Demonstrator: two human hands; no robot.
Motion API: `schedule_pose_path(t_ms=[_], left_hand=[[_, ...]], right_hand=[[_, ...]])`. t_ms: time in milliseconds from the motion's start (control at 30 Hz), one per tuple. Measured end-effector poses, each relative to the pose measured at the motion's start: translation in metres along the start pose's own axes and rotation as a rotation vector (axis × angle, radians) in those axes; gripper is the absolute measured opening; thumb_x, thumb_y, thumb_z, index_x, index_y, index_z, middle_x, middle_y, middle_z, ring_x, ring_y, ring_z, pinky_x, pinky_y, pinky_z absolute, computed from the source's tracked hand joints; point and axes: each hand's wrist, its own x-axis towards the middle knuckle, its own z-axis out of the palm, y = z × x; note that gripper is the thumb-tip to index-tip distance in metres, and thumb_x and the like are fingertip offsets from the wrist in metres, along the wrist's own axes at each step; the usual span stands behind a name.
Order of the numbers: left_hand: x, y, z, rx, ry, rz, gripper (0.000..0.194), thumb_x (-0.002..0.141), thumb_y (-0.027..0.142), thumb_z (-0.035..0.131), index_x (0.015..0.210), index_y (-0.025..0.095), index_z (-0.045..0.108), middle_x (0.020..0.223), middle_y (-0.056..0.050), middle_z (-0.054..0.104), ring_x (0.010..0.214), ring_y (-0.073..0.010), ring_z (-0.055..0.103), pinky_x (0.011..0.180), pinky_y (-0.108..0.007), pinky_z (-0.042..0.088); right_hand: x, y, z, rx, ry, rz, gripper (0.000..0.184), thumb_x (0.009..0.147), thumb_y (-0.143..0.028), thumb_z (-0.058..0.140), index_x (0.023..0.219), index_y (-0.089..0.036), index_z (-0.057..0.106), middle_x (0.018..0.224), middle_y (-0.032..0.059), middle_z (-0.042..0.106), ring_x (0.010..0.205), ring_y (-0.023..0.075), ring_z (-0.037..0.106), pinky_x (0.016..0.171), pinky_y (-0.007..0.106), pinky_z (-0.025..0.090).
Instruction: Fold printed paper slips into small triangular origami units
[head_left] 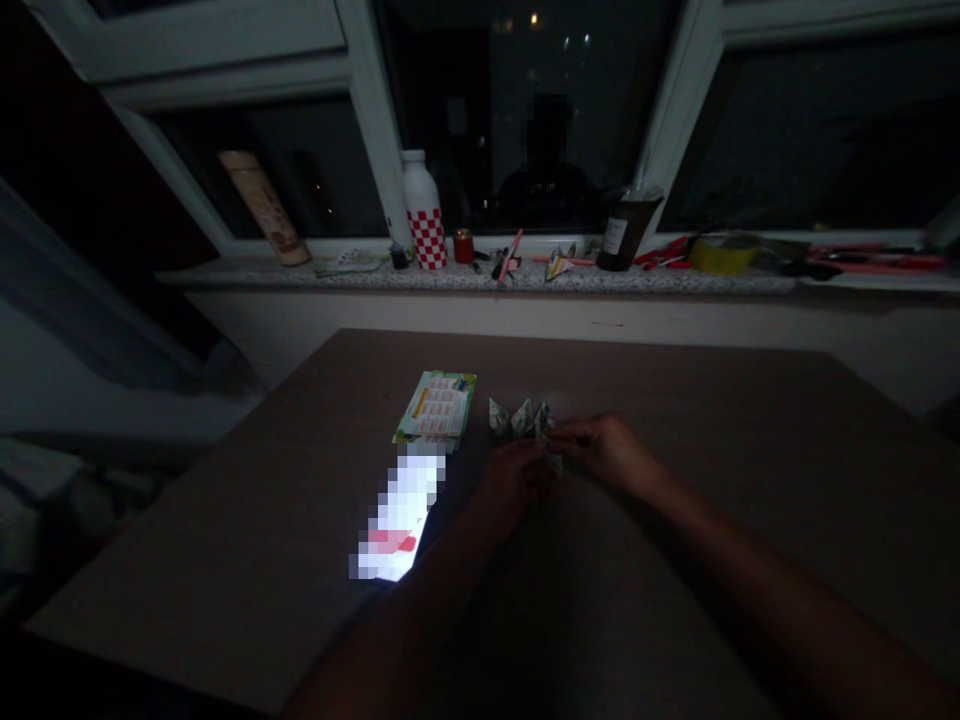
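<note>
In the dim head view, my left hand (pixel 511 482) and my right hand (pixel 606 448) meet near the middle of the wooden table. Fingers of both hands are closed on a small piece of folded paper (pixel 553 463) with a printed pattern; my left fingers partly hide it. Just beyond stand pointed folded paper pieces: one at the left (pixel 498 416), one in the middle (pixel 522 418), and a third (pixel 544 414) close to my right fingertips. Printed paper sheets (pixel 436 408) lie stacked left of them. Nearer to me, a phone (pixel 401 510) glows beside my left forearm.
Along the windowsill (pixel 352 283) behind the table (pixel 675 400) stand a checkered bottle (pixel 426 215), a tilted tan flask (pixel 264 208), a small red jar (pixel 463 246), a dark cup (pixel 626 235) and a yellow roll (pixel 721 255). Pens lie among them.
</note>
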Motion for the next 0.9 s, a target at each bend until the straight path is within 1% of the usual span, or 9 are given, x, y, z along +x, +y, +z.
schedule_pose_path(t_ms=[200, 400, 500, 567, 633, 700, 833, 900], left_hand=[[0.001, -0.009, 0.001, 0.039, 0.025, 0.003, 0.022, 0.066, 0.032, 0.067, 0.07, 0.013, 0.059, 0.058, 0.002, 0.053, 0.052, -0.01, 0.05, 0.051, -0.024, 0.043], [0.002, -0.016, 0.002, 0.067, 0.035, 0.012, 0.022, 0.067, 0.033, 0.064, 0.067, 0.013, 0.058, 0.06, 0.001, 0.055, 0.054, -0.0112, 0.052, 0.05, -0.023, 0.043], [0.002, -0.016, 0.003, 0.072, 0.036, 0.015, 0.021, 0.069, 0.034, 0.062, 0.071, 0.013, 0.057, 0.062, 0.001, 0.056, 0.054, -0.0119, 0.054, 0.05, -0.023, 0.044], [0.001, -0.015, 0.004, 0.073, 0.036, 0.01, 0.023, 0.07, 0.034, 0.061, 0.081, 0.014, 0.057, 0.066, 0.001, 0.058, 0.055, -0.0132, 0.057, 0.05, -0.024, 0.046], [0.001, -0.015, 0.005, 0.076, 0.035, 0.005, 0.029, 0.072, 0.035, 0.061, 0.093, 0.016, 0.054, 0.072, 0.0, 0.061, 0.056, -0.015, 0.061, 0.05, -0.025, 0.048], [0.0, -0.015, 0.005, 0.089, 0.039, 0.008, 0.033, 0.074, 0.037, 0.06, 0.099, 0.018, 0.05, 0.077, -0.001, 0.064, 0.058, -0.0161, 0.064, 0.05, -0.026, 0.049], [-0.002, -0.016, 0.006, 0.137, 0.068, 0.034, 0.035, 0.073, 0.035, 0.06, 0.1, 0.017, 0.047, 0.077, -0.002, 0.064, 0.055, -0.0143, 0.063, 0.048, -0.024, 0.048], [-0.003, -0.017, 0.007, 0.154, 0.079, 0.048, 0.036, 0.072, 0.034, 0.06, 0.1, 0.017, 0.047, 0.076, -0.002, 0.063, 0.053, -0.0132, 0.061, 0.047, -0.024, 0.048]], right_hand=[[-0.01, -0.013, 0.001, -0.078, -0.05, -0.043, 0.021, 0.085, -0.016, 0.053, 0.079, -0.019, 0.073, 0.072, 0.0035, 0.069, 0.065, 0.0154, 0.062, 0.061, 0.023, 0.041], [-0.018, -0.016, 0.003, -0.135, -0.05, -0.031, 0.022, 0.083, -0.01, 0.051, 0.074, -0.017, 0.07, 0.069, 0.0037, 0.066, 0.062, 0.0137, 0.06, 0.059, 0.022, 0.039], [-0.019, -0.017, 0.001, -0.149, -0.05, -0.016, 0.022, 0.083, -0.011, 0.051, 0.074, -0.017, 0.07, 0.071, 0.0037, 0.067, 0.063, 0.0134, 0.061, 0.06, 0.022, 0.039], [-0.017, -0.015, -0.002, -0.16, -0.044, 0.0, 0.023, 0.084, -0.013, 0.051, 0.075, -0.018, 0.071, 0.073, 0.0037, 0.068, 0.064, 0.0136, 0.061, 0.061, 0.022, 0.04], [-0.011, -0.011, -0.008, -0.176, -0.031, 0.025, 0.022, 0.084, -0.016, 0.051, 0.075, -0.018, 0.071, 0.073, 0.0036, 0.069, 0.064, 0.0139, 0.06, 0.061, 0.023, 0.04], [-0.001, -0.005, -0.014, -0.195, -0.021, 0.056, 0.023, 0.085, -0.019, 0.051, 0.074, -0.017, 0.071, 0.068, 0.0028, 0.067, 0.06, 0.0134, 0.058, 0.058, 0.023, 0.038], [0.029, 0.01, -0.023, -0.235, -0.034, 0.124, 0.023, 0.081, -0.02, 0.053, 0.065, -0.014, 0.069, 0.057, 0.0002, 0.061, 0.053, 0.0111, 0.052, 0.051, 0.021, 0.032], [0.042, 0.015, -0.022, -0.253, -0.074, 0.144, 0.023, 0.079, -0.019, 0.056, 0.059, -0.013, 0.067, 0.053, -0.0008, 0.058, 0.051, 0.0101, 0.05, 0.05, 0.021, 0.03]])
